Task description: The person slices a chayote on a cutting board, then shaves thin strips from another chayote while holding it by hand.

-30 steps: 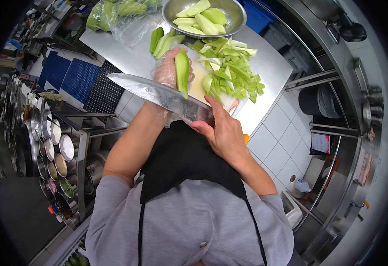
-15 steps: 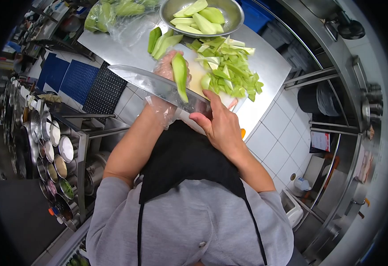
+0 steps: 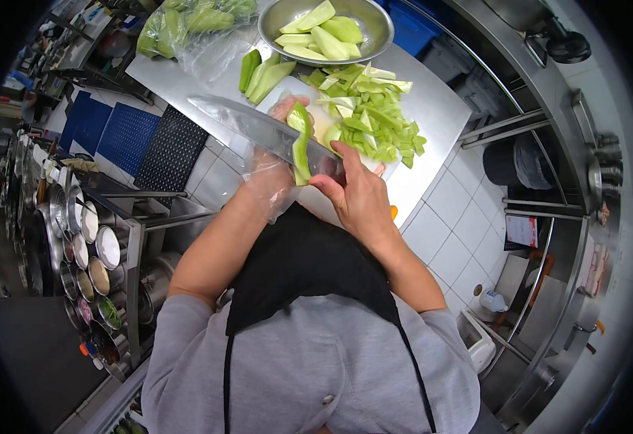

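In my right hand is a large kitchen knife, its broad blade pointing left across my left hand. My left hand, in a clear plastic glove, is closed round a green vegetable wedge, and the blade partly hides it. The knife is against the wedge, and a green strip hangs over the blade near my right thumb. A pile of green peelings lies beyond on a white cutting board. Several unpeeled wedges rest to the left of it.
A metal bowl of pale peeled wedges stands at the far side of the steel table. Left of it lies a plastic bag of green vegetables. Farther left are containers of ingredients; a black bin stands at right.
The strip has come away further from the wedge and bends over the blade toward my right thumb. The knife and my left hand have shifted slightly to the right.
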`<state>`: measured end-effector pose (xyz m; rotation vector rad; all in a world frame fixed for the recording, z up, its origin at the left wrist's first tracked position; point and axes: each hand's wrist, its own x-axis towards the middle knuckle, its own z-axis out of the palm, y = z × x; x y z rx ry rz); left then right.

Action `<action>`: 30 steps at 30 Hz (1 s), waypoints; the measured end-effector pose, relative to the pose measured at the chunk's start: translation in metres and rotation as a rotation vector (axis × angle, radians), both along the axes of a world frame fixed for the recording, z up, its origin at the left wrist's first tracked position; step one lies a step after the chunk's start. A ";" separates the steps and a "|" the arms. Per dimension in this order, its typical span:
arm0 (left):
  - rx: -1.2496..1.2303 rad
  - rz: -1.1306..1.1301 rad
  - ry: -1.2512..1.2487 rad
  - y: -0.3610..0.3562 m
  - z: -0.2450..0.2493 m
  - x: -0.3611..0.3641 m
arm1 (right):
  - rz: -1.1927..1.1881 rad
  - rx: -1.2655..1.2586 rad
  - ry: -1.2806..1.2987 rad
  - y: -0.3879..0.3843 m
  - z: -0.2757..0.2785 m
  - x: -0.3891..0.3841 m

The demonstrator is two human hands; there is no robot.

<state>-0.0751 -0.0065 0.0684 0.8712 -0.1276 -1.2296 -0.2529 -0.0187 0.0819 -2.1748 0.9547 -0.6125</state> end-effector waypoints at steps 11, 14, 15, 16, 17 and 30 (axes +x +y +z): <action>0.217 -0.159 0.214 0.004 -0.035 0.004 | -0.088 1.036 -0.126 -0.045 -0.021 -0.006; 0.152 -0.225 0.371 0.007 -0.056 0.019 | -0.121 1.222 -0.187 -0.049 -0.017 -0.013; 0.132 -0.237 0.411 0.007 -0.055 0.019 | -0.131 1.251 -0.200 -0.050 -0.019 -0.015; 0.150 -0.215 0.362 0.008 -0.054 0.018 | -0.151 1.128 -0.170 -0.049 -0.020 -0.015; 0.168 -0.193 0.314 0.010 -0.053 0.016 | -0.171 1.005 -0.139 -0.047 -0.022 -0.013; 0.032 -0.031 0.071 0.017 -0.012 -0.002 | -0.049 -0.082 0.081 0.014 -0.016 -0.009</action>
